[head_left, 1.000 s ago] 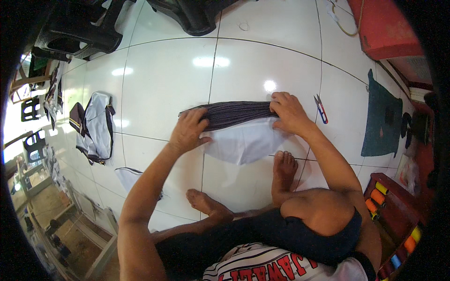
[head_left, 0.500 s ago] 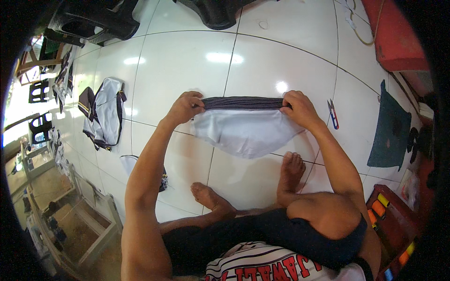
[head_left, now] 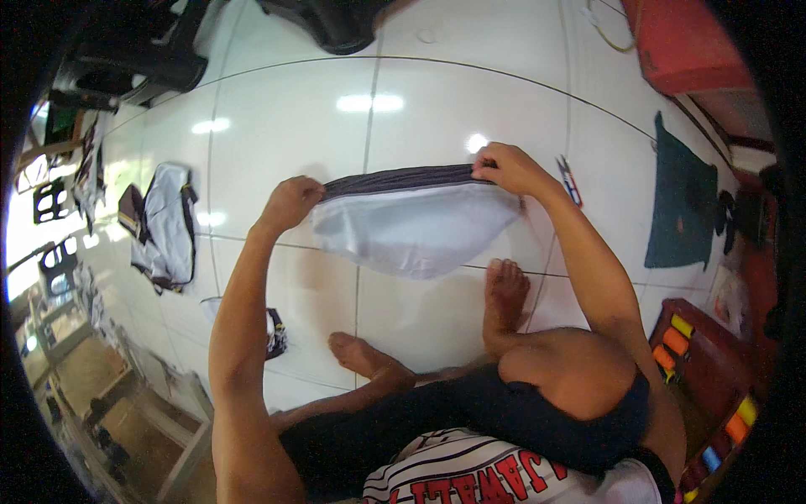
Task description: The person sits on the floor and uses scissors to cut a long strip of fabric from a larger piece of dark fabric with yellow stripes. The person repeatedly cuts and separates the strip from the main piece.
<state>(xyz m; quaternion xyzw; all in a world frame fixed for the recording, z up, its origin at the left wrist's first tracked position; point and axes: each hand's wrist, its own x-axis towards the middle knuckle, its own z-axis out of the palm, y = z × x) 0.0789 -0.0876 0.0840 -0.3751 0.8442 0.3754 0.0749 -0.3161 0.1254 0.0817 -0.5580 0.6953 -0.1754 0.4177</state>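
A white fabric piece with a long dark band along its upper edge is stretched between my hands, above the floor. My left hand pinches the band's left end. My right hand grips the other end, with my bare right foot just below the fabric. A pair of scissors with red and blue handles lies on the tiles to the right of my right hand.
A folded white and dark garment and a smaller cloth pile lie at left. Black stools stand at the back. A green cloth and a red tray of thread spools are at right, beside a red cabinet.
The dark band has become narrower and straighter between my hands. Both hands have moved upward in view and farther apart, with the fingers now pinched at the band's ends.
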